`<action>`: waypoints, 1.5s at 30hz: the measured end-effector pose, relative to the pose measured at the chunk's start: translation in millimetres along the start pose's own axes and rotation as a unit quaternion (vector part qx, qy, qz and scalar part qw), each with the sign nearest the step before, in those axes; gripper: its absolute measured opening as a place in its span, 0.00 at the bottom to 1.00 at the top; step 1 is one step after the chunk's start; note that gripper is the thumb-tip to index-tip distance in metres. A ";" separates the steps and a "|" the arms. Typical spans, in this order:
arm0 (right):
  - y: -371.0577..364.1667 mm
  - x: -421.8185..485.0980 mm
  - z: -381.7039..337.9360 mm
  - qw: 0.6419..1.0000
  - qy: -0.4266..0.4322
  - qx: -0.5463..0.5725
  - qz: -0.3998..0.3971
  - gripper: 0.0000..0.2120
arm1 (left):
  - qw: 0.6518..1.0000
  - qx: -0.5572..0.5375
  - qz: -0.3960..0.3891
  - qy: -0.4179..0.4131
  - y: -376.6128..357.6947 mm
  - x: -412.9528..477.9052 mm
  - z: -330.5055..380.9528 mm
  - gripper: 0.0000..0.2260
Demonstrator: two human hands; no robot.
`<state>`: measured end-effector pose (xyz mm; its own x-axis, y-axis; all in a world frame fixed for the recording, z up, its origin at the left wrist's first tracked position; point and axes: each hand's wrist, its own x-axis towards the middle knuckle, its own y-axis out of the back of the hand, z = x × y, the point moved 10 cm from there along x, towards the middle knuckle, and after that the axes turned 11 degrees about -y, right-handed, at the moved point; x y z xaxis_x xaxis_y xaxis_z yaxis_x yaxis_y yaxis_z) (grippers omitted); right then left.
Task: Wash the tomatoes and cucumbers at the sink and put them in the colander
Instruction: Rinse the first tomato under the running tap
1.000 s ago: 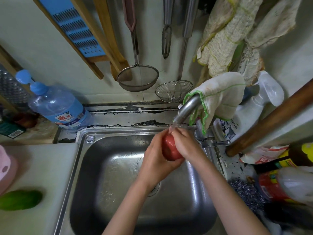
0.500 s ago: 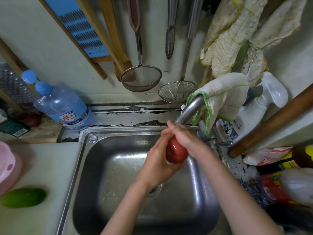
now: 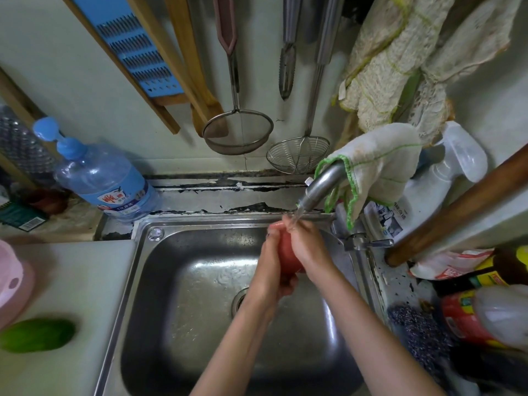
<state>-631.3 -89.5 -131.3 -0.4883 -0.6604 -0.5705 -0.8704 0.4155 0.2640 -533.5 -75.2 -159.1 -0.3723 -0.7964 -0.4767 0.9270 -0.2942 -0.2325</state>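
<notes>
A red tomato (image 3: 286, 254) is pressed between both my hands over the steel sink (image 3: 177, 304), right under the running faucet (image 3: 321, 185). My left hand (image 3: 271, 270) cups it from the left and below. My right hand (image 3: 307, 247) wraps it from the right and above, with water falling on the fingers. Most of the tomato is hidden by my hands. A green cucumber (image 3: 37, 334) lies on the white counter at the left. The pink colander (image 3: 11, 281) shows partly at the left edge.
A blue water bottle (image 3: 100, 181) stands behind the sink's left corner. Strainers (image 3: 237, 132) and tongs hang on the wall above. A cloth (image 3: 374, 164) drapes over the faucet. Bottles (image 3: 471, 312), a spray bottle (image 3: 445, 178) and a wooden pole (image 3: 457, 207) crowd the right side.
My hands have turned the tomato and closed more tightly around it, so less of it shows than half a second ago. The cucumber has not moved.
</notes>
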 end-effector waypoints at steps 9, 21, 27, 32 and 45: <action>-8.5 -57.2 -22.0 0.959 0.225 -0.141 0.097 0.15 | 0.990 -0.140 -0.002 0.031 5.2 6.9 6.2 0.20; -1.5 -14.6 33.5 0.962 -0.143 0.231 -0.037 0.16 | 0.991 -0.042 0.012 -0.126 2.4 -11.3 36.8 0.10; 0.5 -41.2 4.2 0.997 0.051 0.054 -0.019 0.10 | 0.976 0.024 0.105 -0.190 27.8 -8.3 42.0 0.08; 12.4 -28.2 16.0 0.975 -0.076 0.209 0.017 0.11 | 0.973 0.038 0.032 -0.227 20.2 -13.4 48.4 0.08; 24.0 -50.7 13.1 0.980 -0.025 0.153 -0.124 0.10 | 0.963 0.104 -0.046 -0.244 2.6 -9.8 55.5 0.16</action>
<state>-626.6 -37.8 -106.3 -0.2529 -0.7370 -0.6268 -0.8991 0.4182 -0.1290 -524.9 -97.6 -108.0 -0.4341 -0.9009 0.0049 0.8994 -0.4336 -0.0558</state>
